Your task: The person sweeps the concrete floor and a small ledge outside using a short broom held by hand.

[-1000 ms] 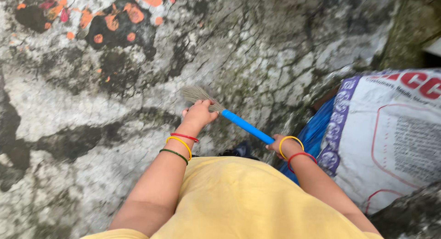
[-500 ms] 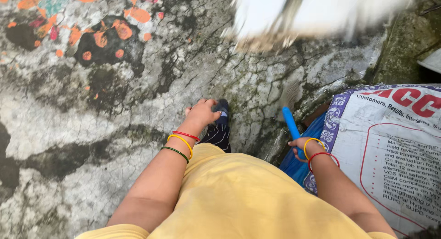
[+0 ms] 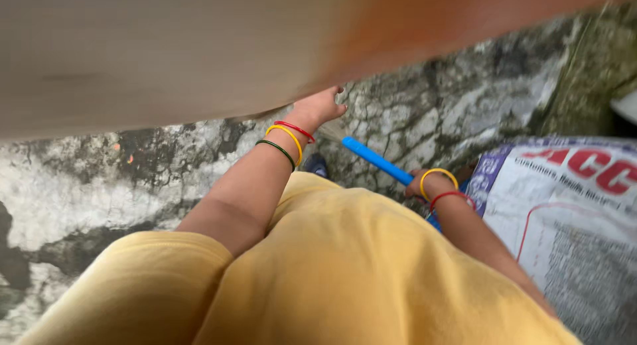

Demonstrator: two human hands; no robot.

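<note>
Cracked ground [image 3: 424, 119]; broom [image 3: 375, 159] (apparently) between fingers [image 3: 417, 189]

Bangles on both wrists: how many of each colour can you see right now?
Red: 2, one on the left wrist and one on the right wrist
Yellow: 2, one on the left wrist and one on the right wrist
Green: 1, on the left wrist
Total: 5 bangles
</note>
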